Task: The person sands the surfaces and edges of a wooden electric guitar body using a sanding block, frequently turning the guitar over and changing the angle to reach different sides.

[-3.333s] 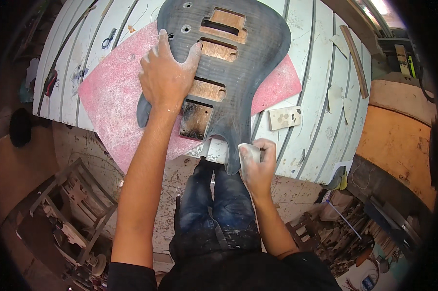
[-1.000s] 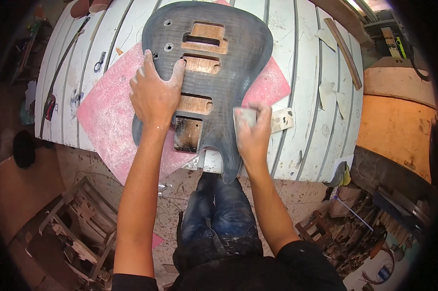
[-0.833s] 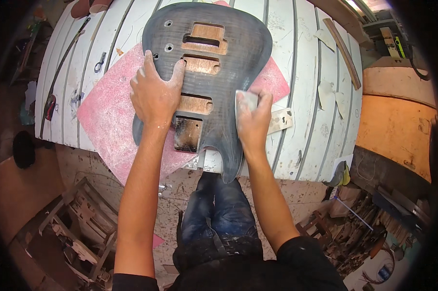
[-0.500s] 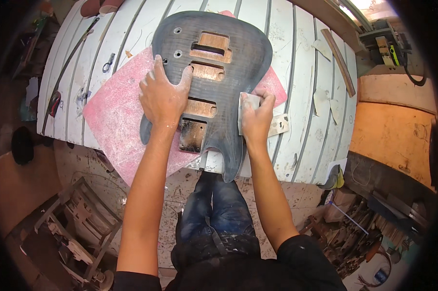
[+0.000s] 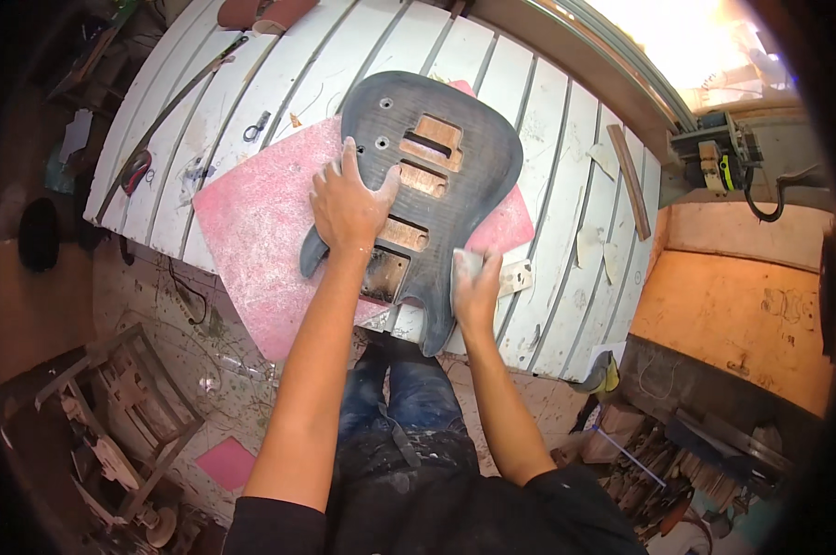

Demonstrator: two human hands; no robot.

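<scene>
A dark grey electric guitar body [image 5: 483,153] lies flat, its bare wood pockets facing up. It rests partly on a pink, dusty sheet [image 5: 261,208]. My left hand [image 5: 351,208] is spread over the body's left side, fingers apart, thumb near the middle pockets. On the opposite edge, my right hand [image 5: 476,289] pinches a pale piece of sandpaper [image 5: 463,265] against the side, close to the near horn. My right fingertips are partly hidden behind the hand. A light strip with holes [image 5: 518,277] lies just right of that hand.
The white slatted table [image 5: 418,46] carries a wooden stick [image 5: 629,180] and paper scraps [image 5: 588,246] at right. Cables, a red-and-black tool [image 5: 136,172] and brownish rolled pieces [image 5: 268,13] lie left. A wooden frame [image 5: 127,425] stands on the floor, lower left.
My right hand and the sandpaper have slid toward me along the guitar body's right edge. The left hand keeps its place on the body. The whole view has shifted and tilted.
</scene>
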